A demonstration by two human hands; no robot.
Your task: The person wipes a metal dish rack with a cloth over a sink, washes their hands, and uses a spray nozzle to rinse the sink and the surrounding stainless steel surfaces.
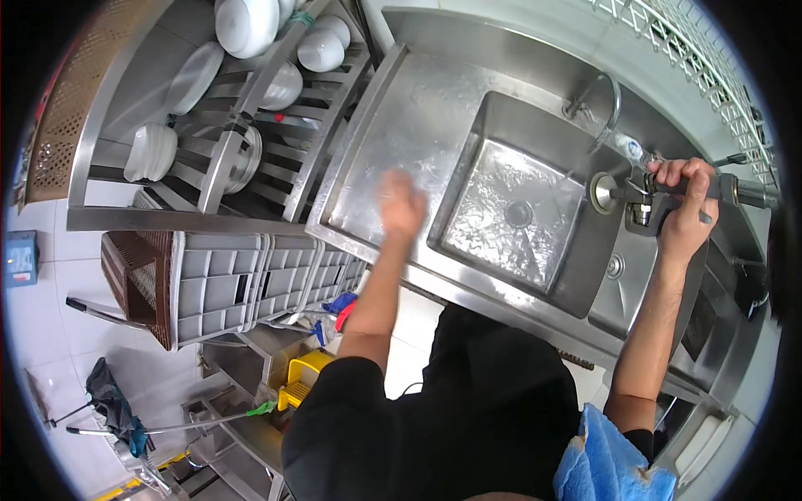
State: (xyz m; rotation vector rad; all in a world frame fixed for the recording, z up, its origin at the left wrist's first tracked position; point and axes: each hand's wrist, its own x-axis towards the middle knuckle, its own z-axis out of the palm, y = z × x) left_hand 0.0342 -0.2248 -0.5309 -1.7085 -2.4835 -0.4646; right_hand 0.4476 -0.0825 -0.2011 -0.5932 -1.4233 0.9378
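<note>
My right hand (pixel 684 200) grips the handle of a pre-rinse spray nozzle (pixel 604 191) on the right of the sink, its round head facing left over the basin. My left hand (pixel 401 200), blurred, is over the stainless steel drainboard (pixel 432 94) left of the basin and holds nothing; whether it touches the metal I cannot tell. Water ripples across the bottom of the steel sink basin (pixel 526 144) around its drain. A curved chrome faucet (pixel 615 103) stands at the back rim. Small drops lie on the drainboard.
White bowls (pixel 247 28) and stacked dishes (pixel 150 152) stand on a slatted metal rack (pixel 144 219) at the left. Below are grey plastic crates (pixel 219 282). A white wire rack (pixel 689 62) hangs at upper right. A blue towel (pixel 601 463) is at my right side.
</note>
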